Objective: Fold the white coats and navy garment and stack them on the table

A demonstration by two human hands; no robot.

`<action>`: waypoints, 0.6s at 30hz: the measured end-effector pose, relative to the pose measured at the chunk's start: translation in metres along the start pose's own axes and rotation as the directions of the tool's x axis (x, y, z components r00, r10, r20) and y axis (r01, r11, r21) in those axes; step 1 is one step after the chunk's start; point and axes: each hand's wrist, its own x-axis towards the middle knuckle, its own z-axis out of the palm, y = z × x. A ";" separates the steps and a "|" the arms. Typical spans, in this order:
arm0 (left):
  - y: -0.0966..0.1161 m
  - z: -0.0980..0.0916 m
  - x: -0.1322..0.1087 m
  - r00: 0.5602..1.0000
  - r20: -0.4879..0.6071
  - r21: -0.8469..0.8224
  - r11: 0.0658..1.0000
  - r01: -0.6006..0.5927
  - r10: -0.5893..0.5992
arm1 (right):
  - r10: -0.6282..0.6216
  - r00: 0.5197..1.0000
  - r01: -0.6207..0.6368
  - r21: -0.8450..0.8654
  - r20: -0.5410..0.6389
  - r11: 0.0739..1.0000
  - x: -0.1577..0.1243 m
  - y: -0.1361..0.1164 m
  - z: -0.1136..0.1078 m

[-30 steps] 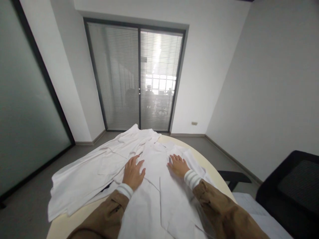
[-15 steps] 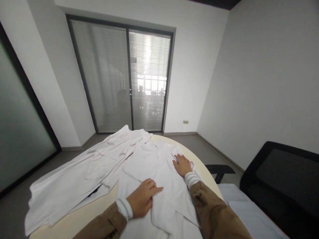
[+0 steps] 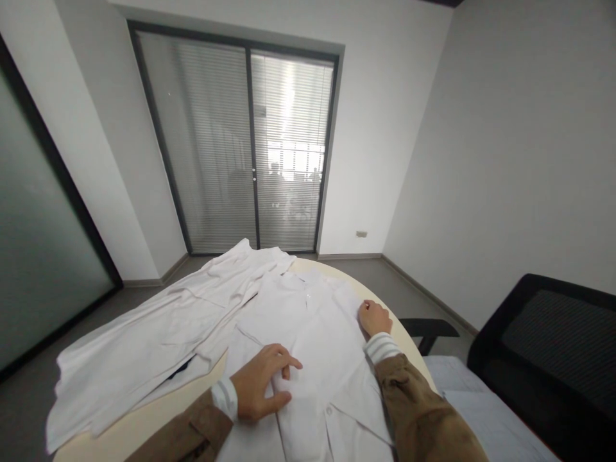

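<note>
A white buttoned coat (image 3: 308,333) lies spread on a round cream table (image 3: 144,427) in front of me. My left hand (image 3: 262,382) rests on its lower front with fingers slightly spread and curved, palm down. My right hand (image 3: 375,316) is at the coat's right edge with its fingers curled over the fabric there. A second white coat (image 3: 154,333) lies crumpled to the left, partly under the first. Both my arms wear brown sleeves with striped white cuffs.
A black office chair (image 3: 543,346) stands at the right with pale cloth (image 3: 476,410) beside it. Glass doors with blinds (image 3: 250,147) face me beyond the table. A dark glass wall (image 3: 38,256) runs along the left.
My left hand slid from the coat's middle down toward me. My right hand moved out to the coat's right edge and its fingers curled shut on the fabric.
</note>
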 end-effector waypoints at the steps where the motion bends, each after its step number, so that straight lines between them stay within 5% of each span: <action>1: -0.001 0.000 0.000 1.000 0.009 0.013 1.000 0.025 -0.025 | 0.012 1.000 -0.012 0.005 0.005 1.000 0.001 0.001 0.000; 13: -0.019 -0.017 -0.019 0.988 0.011 -0.047 0.987 0.152 -0.152 | 0.084 0.996 -0.083 0.135 -0.002 0.987 0.004 0.003 -0.004; 18: -0.020 -0.018 -0.022 0.992 0.062 0.028 0.994 0.107 -0.108 | 0.043 0.998 -0.046 0.070 0.037 0.997 0.003 0.002 -0.001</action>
